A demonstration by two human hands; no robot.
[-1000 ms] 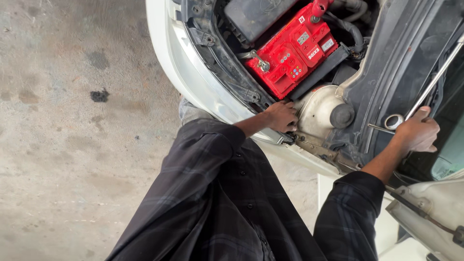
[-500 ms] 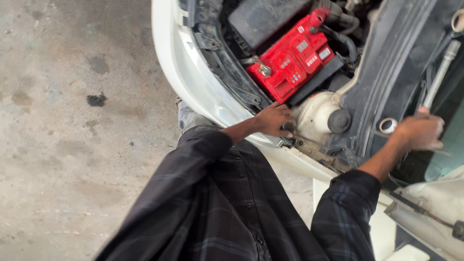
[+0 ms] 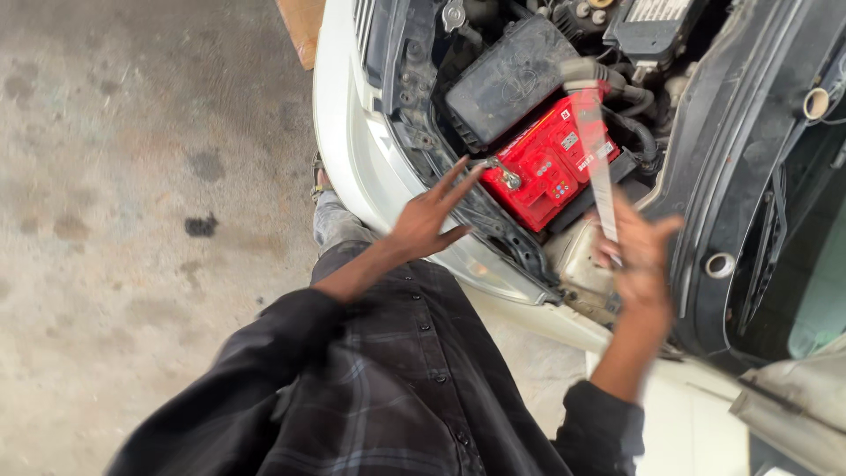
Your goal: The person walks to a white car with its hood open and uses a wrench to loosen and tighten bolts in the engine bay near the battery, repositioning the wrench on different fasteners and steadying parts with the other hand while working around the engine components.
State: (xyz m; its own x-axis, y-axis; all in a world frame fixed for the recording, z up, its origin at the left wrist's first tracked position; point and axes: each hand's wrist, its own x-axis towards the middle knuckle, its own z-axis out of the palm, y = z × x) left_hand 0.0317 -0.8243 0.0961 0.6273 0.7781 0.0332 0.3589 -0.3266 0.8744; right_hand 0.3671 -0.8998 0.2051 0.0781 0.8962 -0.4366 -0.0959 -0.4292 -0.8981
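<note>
I look down into a white car's open engine bay. My left hand (image 3: 430, 214) hovers with fingers spread over the car's front edge, just left of the red battery (image 3: 551, 159), and holds nothing. My right hand (image 3: 641, 256) is blurred by motion and grips the lower end of a long silver socket wrench (image 3: 597, 150). The wrench points up across the battery's right end, its socket head near a black hose. A black plastic box (image 3: 508, 81) sits behind the battery.
The white bumper (image 3: 348, 132) curves along the bay's left side. The raised black hood underside (image 3: 749, 176) fills the right. Stained concrete floor (image 3: 132, 220) spreads to the left, with a brown board (image 3: 304, 31) at the top edge. My dark plaid sleeves fill the bottom.
My left hand lifted off the car's front edge and spread its fingers. My right hand swung left from the hood area, bringing the wrench over the battery. The view shifted down.
</note>
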